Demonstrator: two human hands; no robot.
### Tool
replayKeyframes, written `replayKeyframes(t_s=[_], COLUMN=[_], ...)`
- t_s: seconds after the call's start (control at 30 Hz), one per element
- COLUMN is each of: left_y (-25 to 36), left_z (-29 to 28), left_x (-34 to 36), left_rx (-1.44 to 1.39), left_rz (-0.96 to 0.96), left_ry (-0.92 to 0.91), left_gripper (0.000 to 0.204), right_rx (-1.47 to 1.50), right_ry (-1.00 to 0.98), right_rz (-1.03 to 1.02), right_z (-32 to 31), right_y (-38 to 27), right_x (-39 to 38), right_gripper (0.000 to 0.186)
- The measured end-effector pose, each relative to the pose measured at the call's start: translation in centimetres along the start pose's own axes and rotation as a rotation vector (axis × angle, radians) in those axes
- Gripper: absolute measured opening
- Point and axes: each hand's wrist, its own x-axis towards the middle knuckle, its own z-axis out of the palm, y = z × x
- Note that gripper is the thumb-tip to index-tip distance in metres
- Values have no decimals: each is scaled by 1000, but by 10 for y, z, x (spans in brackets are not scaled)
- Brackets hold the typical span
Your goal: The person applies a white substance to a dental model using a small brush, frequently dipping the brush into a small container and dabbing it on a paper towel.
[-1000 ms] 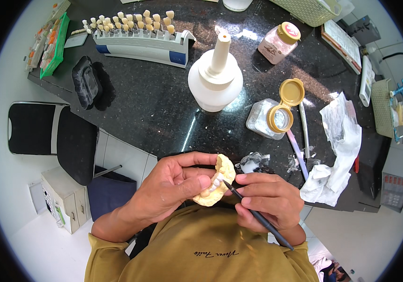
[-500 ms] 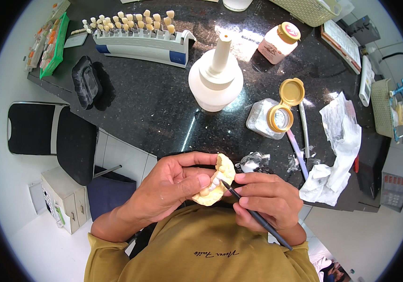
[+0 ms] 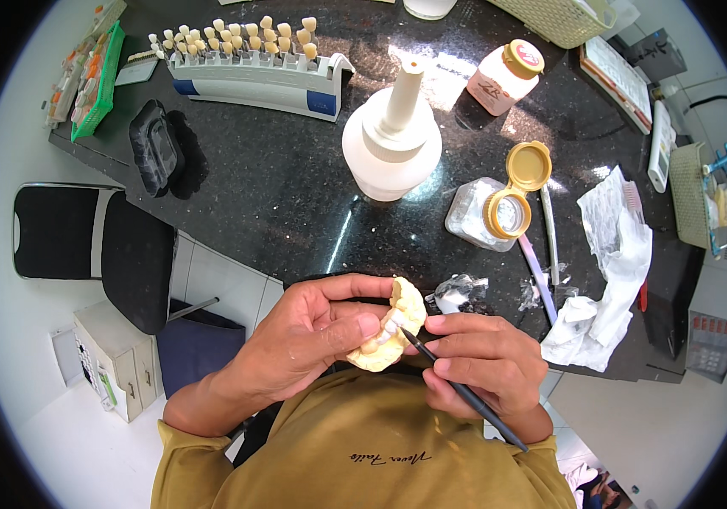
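My left hand (image 3: 296, 339) is closed round a yellow plaster dental model (image 3: 406, 301) with a row of white teeth (image 3: 387, 331) on it. My right hand (image 3: 491, 365) grips a slim black pen-like tool (image 3: 486, 411), its fine tip at the white teeth. Just beyond my fingers lies crumpled clear plastic (image 3: 467, 288) with white material. Nearby stand an open clear jar (image 3: 469, 216) with a gold lid and a large white bottle (image 3: 389, 153) with a nozzle.
The dark speckled counter (image 3: 253, 195) also holds a tooth shade guide (image 3: 253, 89), black dish (image 3: 153, 148), green basket (image 3: 92, 102), pink jar (image 3: 495, 85), white tissues (image 3: 601, 280) and two slim sticks (image 3: 537, 276). A black chair (image 3: 134, 254) stands at left; a cream basket (image 3: 686, 195) at right.
My hands, the model and the tool stay almost still. The sunlit patches on the counter around the pink jar look brighter and larger than a second ago.
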Motion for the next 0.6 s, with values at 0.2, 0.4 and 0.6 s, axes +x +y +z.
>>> replayKeyframes(t_s=[0.2,0.4,0.6], left_y=[-2,-2,3], left_z=[0,-1,2], left_x=[0,0,-2], left_rx=[5,15,-16], left_rz=[6,12,-12], left_ry=[10,2,-16], left_gripper=[46,48,53], right_rx=[-5,24,141], right_ry=[-10,5,172], right_rz=[-1,11,80], right_z=[0,-2,-14], right_y=[0,-1,-4], right_x=[1,0,-14], right_gripper=[27,28,33])
